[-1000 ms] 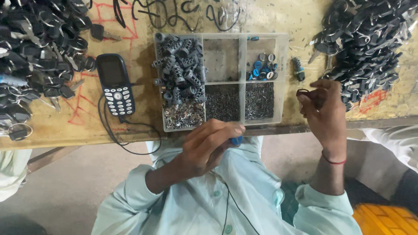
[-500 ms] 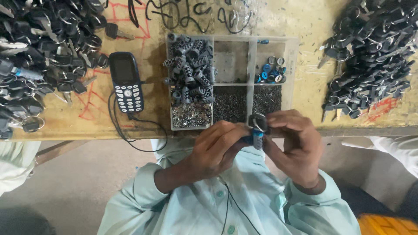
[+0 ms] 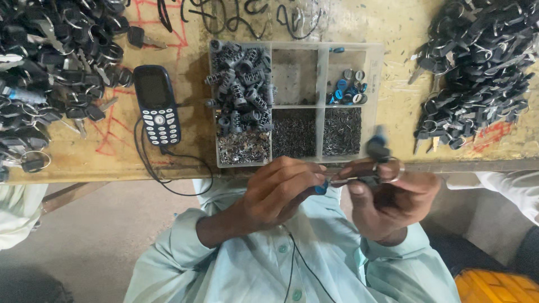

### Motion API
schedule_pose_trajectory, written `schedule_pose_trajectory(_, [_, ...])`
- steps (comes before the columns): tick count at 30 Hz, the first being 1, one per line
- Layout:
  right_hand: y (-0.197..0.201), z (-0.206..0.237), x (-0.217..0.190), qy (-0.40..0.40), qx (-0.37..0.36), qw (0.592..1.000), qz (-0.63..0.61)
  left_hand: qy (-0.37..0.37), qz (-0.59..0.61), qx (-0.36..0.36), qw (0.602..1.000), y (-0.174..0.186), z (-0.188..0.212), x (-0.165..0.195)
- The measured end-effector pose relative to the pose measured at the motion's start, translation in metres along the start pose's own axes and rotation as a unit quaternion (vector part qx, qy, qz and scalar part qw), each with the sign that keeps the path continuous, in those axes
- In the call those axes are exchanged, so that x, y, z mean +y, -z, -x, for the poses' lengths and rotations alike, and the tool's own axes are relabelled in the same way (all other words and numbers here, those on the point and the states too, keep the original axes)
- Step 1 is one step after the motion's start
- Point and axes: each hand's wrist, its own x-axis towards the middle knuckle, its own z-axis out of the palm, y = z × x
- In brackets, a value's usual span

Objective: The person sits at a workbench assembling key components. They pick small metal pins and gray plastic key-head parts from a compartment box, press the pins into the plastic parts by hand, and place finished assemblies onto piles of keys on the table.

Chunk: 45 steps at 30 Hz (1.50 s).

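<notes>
My left hand (image 3: pixel 281 191) is closed around a small tool with a blue tip (image 3: pixel 321 188), just below the table's front edge. My right hand (image 3: pixel 387 199) grips a black key with a metal ring (image 3: pixel 377 160), its metal blade pointing left toward the blue tip. Both hands meet over my pale green shirt (image 3: pixel 292 264). Just above them on the wooden table (image 3: pixel 185 151) lies a clear compartment tray (image 3: pixel 376 84) holding grey rubber pads, small metal parts and blue caps.
A dark keypad phone (image 3: pixel 157 106) with a black cable lies left of the tray. Heaps of black keys fill the left (image 3: pixel 50 67) and right (image 3: pixel 477 67) of the table. Another person's white sleeve (image 3: pixel 505 188) shows at the right edge.
My right hand came from the right-hand key pile over to my left hand with a black key. Both hands now sit a little further right, below the tray.
</notes>
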Motion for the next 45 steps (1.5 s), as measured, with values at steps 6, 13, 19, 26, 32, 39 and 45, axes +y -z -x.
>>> schedule_pose_trajectory(6, [0.000,0.002,0.000,0.020,-0.072,0.995,0.072,-0.064,-0.032,0.013,0.997,0.003,0.000,-0.004])
schedule_pose_trajectory(13, [0.001,0.011,-0.001,0.040,-0.011,0.998,0.048,-0.075,-0.040,0.004,0.996,0.003,-0.002,-0.004])
schedule_pose_trajectory(19, [0.007,-0.003,-0.007,0.104,-0.117,0.981,0.113,-0.097,-0.066,0.002,0.993,0.009,-0.001,-0.005])
schedule_pose_trajectory(26, [0.006,-0.022,-0.012,0.143,-0.197,0.952,0.187,-0.067,-0.077,-0.056,0.993,0.013,0.007,-0.004])
schedule_pose_trajectory(32, [0.004,-0.030,-0.005,0.161,-0.192,0.959,0.133,-0.045,-0.065,-0.073,0.994,0.012,0.014,-0.004])
schedule_pose_trajectory(39, [0.007,-0.034,0.002,0.152,-0.216,0.960,0.090,-0.021,-0.030,-0.094,0.995,0.014,0.015,-0.006])
schedule_pose_trajectory(45, [0.010,-0.020,0.003,0.104,-0.215,0.965,0.110,0.011,-0.022,-0.031,0.999,0.008,0.003,-0.001])
